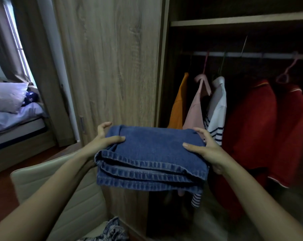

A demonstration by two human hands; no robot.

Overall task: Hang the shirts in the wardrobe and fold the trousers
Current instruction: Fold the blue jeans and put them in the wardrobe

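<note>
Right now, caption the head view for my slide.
Left hand and right hand hold folded jeans before hung shirts.

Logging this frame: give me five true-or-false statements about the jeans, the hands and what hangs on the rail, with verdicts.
1. The folded blue jeans are held between the left hand and the right hand. True.
2. The jeans lie on the bed. False: they are held in the air, and the bed stands far to the left.
3. An orange shirt is the leftmost garment on the rail. True.
4. The rail is bare. False: it also carries a pink shirt, a white shirt and red garments.
5. The jeans hang unfolded from one hand. False: they are folded into a thick stack, with a thumb on top at each side.
</note>
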